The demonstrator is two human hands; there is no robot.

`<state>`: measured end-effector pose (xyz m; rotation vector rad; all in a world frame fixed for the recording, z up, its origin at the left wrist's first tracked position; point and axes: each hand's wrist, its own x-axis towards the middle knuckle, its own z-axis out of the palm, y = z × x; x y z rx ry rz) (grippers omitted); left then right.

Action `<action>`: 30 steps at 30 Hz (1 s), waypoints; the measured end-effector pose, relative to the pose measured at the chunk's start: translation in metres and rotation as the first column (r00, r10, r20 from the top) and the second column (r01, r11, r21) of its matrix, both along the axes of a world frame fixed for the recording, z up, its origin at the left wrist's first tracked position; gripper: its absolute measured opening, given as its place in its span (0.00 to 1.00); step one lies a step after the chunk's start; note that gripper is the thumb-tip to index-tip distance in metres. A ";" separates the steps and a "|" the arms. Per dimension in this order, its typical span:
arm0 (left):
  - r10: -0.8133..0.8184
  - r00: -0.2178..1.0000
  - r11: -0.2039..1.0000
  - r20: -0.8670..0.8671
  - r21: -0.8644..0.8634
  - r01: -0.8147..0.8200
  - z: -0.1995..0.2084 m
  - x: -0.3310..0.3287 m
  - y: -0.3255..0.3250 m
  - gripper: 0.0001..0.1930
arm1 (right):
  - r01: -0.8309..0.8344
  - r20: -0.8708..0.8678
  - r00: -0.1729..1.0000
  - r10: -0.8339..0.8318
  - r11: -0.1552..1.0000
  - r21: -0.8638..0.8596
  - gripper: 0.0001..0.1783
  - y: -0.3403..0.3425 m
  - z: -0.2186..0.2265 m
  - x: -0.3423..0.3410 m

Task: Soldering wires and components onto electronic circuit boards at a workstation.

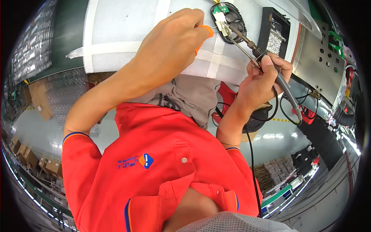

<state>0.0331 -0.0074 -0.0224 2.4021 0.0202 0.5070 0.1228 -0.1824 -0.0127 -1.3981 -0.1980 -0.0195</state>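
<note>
Head view: two hands work at a small black casing (234, 17) at the top of the frame, right of centre.
Lying on the worktop (116, 27), it looks light and stiff, its exposed circuit board (220, 18) probably fragile; the rim seems the safer hold. The left hand (172, 42), knuckles up, has its grip closed round an orange handle (209, 31). The right hand (262, 79), thumb uppermost, grips a grey soldering iron (284, 82) and apparently a thin metal rod (242, 49), both slanting toward the upper left.
</note>
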 end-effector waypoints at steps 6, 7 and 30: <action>0.014 0.999 1.000 0.047 0.014 -0.015 -0.003 -0.002 -0.003 0.07 | -0.027 -0.003 1.000 0.027 1.000 -0.009 0.09 0.007 0.001 0.001; 0.014 0.999 1.000 0.047 -0.001 -0.014 -0.003 -0.002 -0.003 0.07 | -0.035 -0.003 0.999 0.035 0.999 -0.007 0.09 0.005 0.001 0.002; -0.056 0.998 0.996 -0.027 -0.069 0.054 0.013 0.002 -0.001 0.07 | -0.038 0.114 0.992 0.050 0.994 -0.102 0.08 0.003 -0.003 -0.003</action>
